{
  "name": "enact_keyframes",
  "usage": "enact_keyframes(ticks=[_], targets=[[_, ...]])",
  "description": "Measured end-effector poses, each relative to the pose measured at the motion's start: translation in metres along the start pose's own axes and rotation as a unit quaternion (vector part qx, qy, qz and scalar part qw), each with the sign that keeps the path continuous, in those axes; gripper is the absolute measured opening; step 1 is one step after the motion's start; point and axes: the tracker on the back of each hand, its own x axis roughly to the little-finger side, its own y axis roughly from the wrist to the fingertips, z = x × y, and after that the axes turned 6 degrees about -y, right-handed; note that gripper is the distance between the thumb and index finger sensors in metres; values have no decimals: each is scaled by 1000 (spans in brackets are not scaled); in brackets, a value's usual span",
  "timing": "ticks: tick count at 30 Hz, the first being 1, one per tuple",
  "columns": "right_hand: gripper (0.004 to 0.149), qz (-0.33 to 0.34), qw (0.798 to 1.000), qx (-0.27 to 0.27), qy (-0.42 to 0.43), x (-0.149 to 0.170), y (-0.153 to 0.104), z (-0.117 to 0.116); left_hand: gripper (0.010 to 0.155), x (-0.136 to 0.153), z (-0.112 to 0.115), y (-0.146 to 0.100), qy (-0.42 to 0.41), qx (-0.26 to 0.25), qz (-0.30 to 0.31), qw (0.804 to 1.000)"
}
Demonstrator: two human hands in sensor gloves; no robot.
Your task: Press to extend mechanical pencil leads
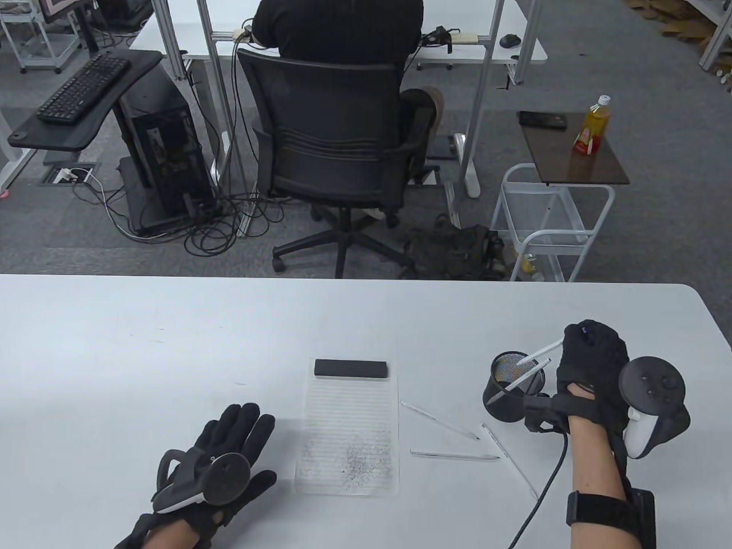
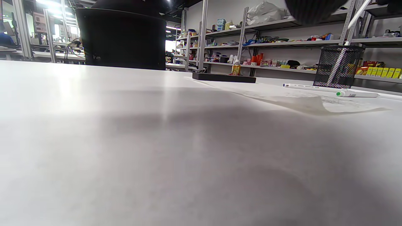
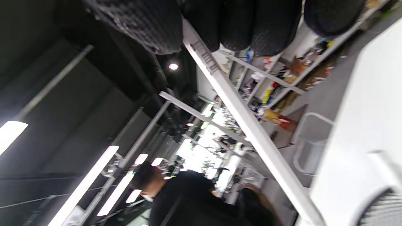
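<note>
My right hand (image 1: 575,346) grips a white mechanical pencil (image 1: 543,350) by its upper end. The pencil slants down to the left, with its tip over the mouth of the black mesh cup (image 1: 506,403). A second white pencil (image 1: 529,374) leans inside the cup. In the right wrist view my gloved fingers (image 3: 238,28) wrap the pencil (image 3: 248,125), which runs diagonally toward the cup's rim (image 3: 384,204). Three more pencils lie on the table, one (image 1: 440,420) above another (image 1: 454,456) and the third (image 1: 509,460) to their right. My left hand (image 1: 240,429) rests flat and empty on the table, fingers spread.
A lined paper sheet (image 1: 347,412) with pencil scribbles lies between my hands, with a black block (image 1: 350,369) on its far edge. The left wrist view shows the block (image 2: 223,77), the paper (image 2: 298,100), a pencil (image 2: 329,91) and the cup (image 2: 337,66). A glove cable (image 1: 549,474) trails from my right wrist.
</note>
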Motion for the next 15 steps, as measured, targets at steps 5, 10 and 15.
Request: enact_keyframes(ticks=[5,10,15], targets=[[44,73,979,-99,165,-27,-27,-25,88,3,1,0,-2,2,-4,1000],[43,48,935,-229,268,-30,-61,-77,88,2,0,-2,-6,-1,-4,1000],[42,8,890,-291,350,-25,-86,-129,88,2,-1,-2,-7,-4,-2,1000]])
